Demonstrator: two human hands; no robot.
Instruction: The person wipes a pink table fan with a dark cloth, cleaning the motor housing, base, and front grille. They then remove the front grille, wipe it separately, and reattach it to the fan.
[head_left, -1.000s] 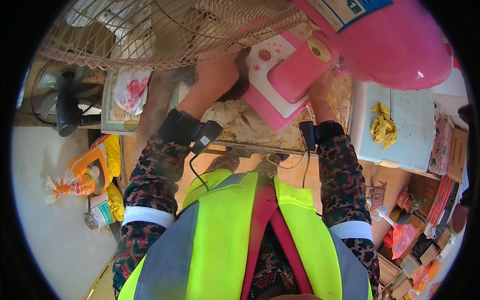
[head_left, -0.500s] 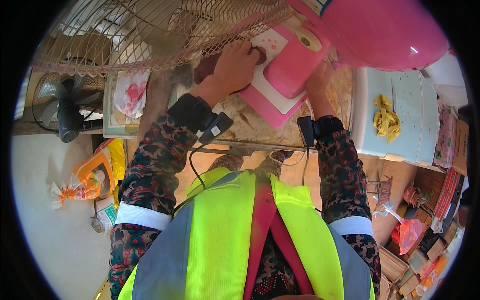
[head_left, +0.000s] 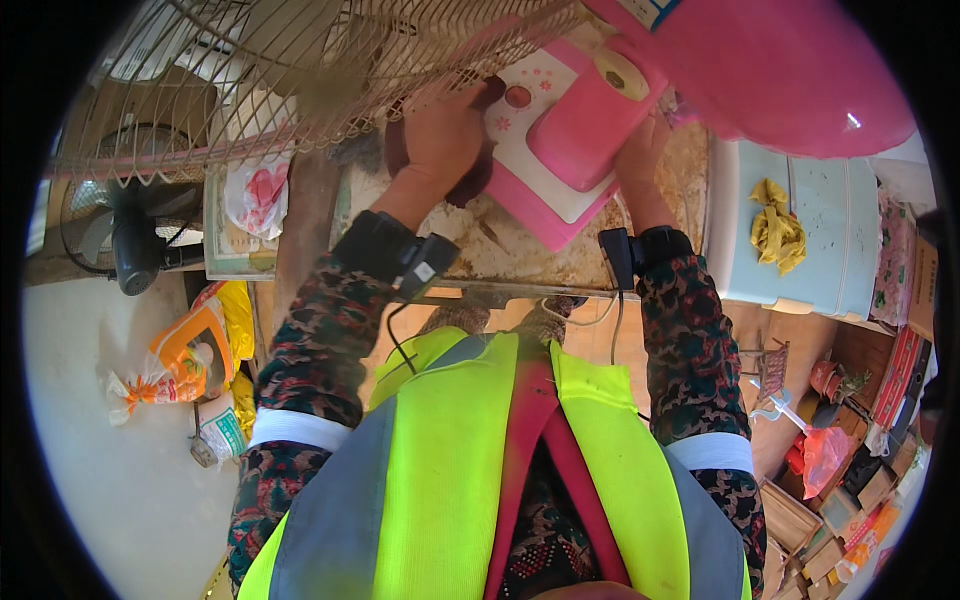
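Note:
A pink electric fan with a white, flower-patterned base panel (head_left: pixel 505 150) stands on a worn, stained tabletop. Bunched under my left hand (head_left: pixel 440 135) is a dark brown cloth (head_left: pixel 470 183), at the left edge of the base and just below the fan's wire guard (head_left: pixel 300 90). The hand is closed over the cloth. A round dark knob (head_left: pixel 517 97) shows on the panel. My right hand (head_left: pixel 642 155) holds the right side of the fan's pink column (head_left: pixel 585 135), its fingertips partly hidden. Above it bulges the pink motor housing (head_left: pixel 780 75).
A pale blue box (head_left: pixel 830 230) with a crumpled yellow cloth (head_left: pixel 777 228) on top stands to the right. At the left are a small black fan (head_left: pixel 135 225) and an orange-and-white bag (head_left: pixel 185 355). Cartons and a pink plastic bag (head_left: pixel 825 460) lie at the lower right.
My left hand has moved left with the brown cloth, off the panel by the knob to the base's left edge, uncovering the knob. My right hand stays at the column.

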